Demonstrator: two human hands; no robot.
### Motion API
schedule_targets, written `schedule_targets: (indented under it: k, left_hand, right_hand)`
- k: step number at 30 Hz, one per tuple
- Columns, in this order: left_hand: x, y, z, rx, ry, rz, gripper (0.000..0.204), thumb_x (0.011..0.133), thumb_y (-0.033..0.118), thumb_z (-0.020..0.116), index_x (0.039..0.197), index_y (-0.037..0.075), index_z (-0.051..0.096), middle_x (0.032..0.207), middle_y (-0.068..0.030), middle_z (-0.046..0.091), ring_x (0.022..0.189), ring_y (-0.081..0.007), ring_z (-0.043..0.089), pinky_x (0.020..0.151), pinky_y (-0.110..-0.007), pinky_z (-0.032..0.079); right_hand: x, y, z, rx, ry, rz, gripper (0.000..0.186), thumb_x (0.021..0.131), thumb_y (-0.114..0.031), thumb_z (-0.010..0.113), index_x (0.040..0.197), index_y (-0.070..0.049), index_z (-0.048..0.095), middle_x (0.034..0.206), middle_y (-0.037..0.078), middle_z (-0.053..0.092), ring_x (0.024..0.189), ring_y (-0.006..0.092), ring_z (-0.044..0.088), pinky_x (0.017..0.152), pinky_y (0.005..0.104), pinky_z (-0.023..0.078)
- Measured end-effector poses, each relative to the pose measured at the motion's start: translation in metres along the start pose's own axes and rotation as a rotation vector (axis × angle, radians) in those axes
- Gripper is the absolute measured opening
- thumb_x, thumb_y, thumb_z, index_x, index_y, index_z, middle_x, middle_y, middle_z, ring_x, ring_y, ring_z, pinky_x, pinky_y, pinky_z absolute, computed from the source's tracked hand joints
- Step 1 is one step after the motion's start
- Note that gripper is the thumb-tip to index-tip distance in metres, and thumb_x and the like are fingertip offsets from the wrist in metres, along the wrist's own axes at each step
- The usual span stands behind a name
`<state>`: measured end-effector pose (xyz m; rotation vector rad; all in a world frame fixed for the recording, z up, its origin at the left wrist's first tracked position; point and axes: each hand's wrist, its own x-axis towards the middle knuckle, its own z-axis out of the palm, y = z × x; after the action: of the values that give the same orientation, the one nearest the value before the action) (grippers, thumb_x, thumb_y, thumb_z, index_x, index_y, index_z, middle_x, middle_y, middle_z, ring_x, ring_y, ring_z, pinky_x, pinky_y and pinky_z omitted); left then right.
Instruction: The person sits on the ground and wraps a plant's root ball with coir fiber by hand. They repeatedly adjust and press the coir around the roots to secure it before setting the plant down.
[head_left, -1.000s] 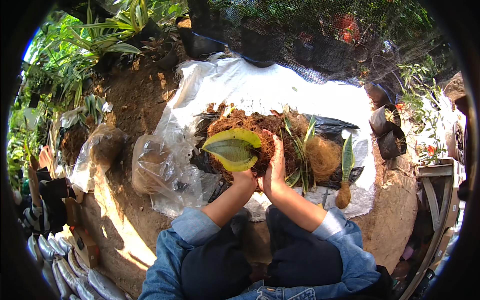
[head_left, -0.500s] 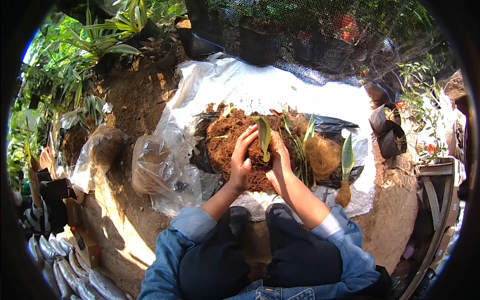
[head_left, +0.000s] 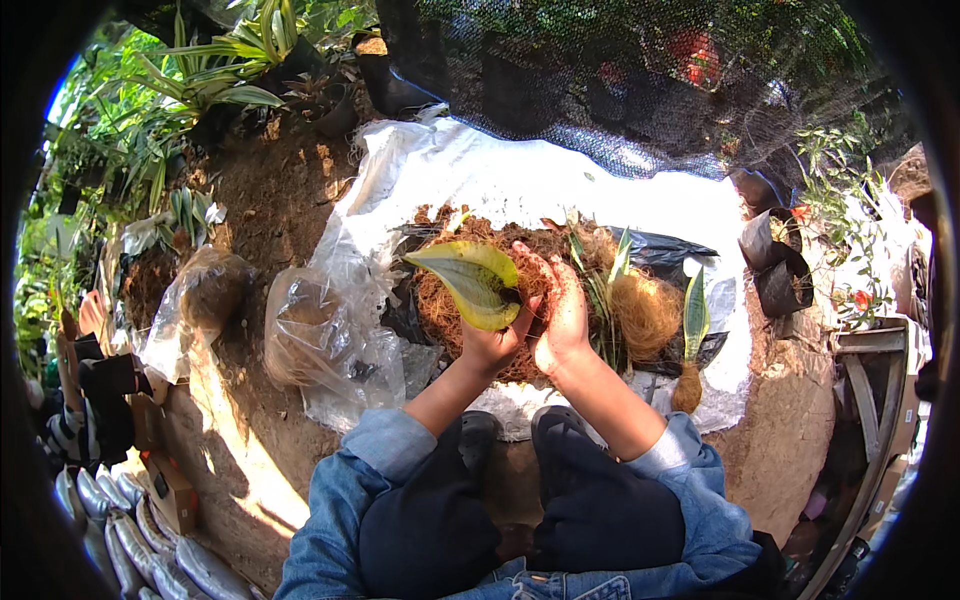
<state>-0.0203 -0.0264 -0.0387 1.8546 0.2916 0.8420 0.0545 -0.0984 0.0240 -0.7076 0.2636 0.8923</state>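
A broad-leaved, yellow-edged snake plant (head_left: 468, 277) is tilted over to the left, its base between my two hands. My left hand (head_left: 492, 345) is closed round that base, its fingers partly hidden under the leaf. Cupped on the other side, my right hand (head_left: 566, 318) presses moist brown fibre against the base, with bits stuck to its fingers. Just beneath lies a heap of brown coconut fibre (head_left: 442, 300). Right of it are a ball of paler fibre (head_left: 645, 315) and some slim-leaved snake plants (head_left: 597, 290). Another snake plant (head_left: 696, 318) has its base wrapped in fibre.
White sheeting (head_left: 640, 190) covers the ground, with black plastic (head_left: 670, 247) under the fibre. Clear plastic bags (head_left: 305, 325) lie to the left. Black plant bags (head_left: 778, 270) stand right, near a wooden frame (head_left: 870, 390). Dark netting (head_left: 600, 80) hangs at the back.
The plant has tipped from nearly upright to the left, its leaf now turned broadside. My left hand has moved under the leaf, and my right hand has turned to show fibre-covered fingers.
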Motion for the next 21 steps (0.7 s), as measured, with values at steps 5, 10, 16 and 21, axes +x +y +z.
schedule_targets:
  k: [5,10,16,21]
  left_hand:
    - [0.004,-0.003,-0.002,0.130,-0.054,0.055,0.057,0.069,0.025,0.083,0.113,-0.002,0.060,0.127,-0.0264,0.049,0.120,-0.0407,0.048,0.101,-0.046,0.040]
    - [0.015,0.015,0.005,-0.151,0.185,0.023,0.049,0.074,0.014,0.081,0.113,-0.005,0.058,0.116,-0.0192,0.060,0.112,-0.0261,0.057,0.094,-0.037,0.045]
    - [0.026,0.016,-0.008,0.042,0.110,0.124,0.040,0.076,0.014,0.079,0.106,-0.003,0.061,0.095,-0.0120,0.067,0.078,-0.0215,0.067,0.070,-0.031,0.053]
    - [0.040,0.023,-0.010,0.000,0.364,0.078,0.025,0.079,0.003,0.076,0.100,-0.003,0.062,0.096,-0.0095,0.065,0.085,-0.0167,0.063,0.076,-0.028,0.050]
  right_hand:
    - [-0.004,-0.009,0.001,0.015,0.007,0.120,0.055,0.099,-0.043,0.031,0.126,-0.003,0.056,0.124,0.012,0.060,0.114,0.0251,0.057,0.103,0.0383,0.042]
    - [0.003,-0.007,-0.013,-0.006,-0.173,0.159,0.065,0.097,-0.057,0.034,0.129,-0.004,0.054,0.130,0.014,0.057,0.121,0.0257,0.052,0.106,0.0373,0.038]
    - [0.008,-0.004,-0.018,-0.070,-0.153,0.202,0.076,0.095,-0.063,0.033,0.147,-0.008,0.033,0.088,-0.001,0.057,0.084,0.0144,0.052,0.090,0.0330,0.042]
    - [-0.004,-0.013,-0.015,-0.071,-0.317,0.007,0.059,0.102,-0.043,0.032,0.151,-0.011,0.024,0.132,0.008,0.049,0.119,0.0200,0.049,0.107,0.0367,0.036]
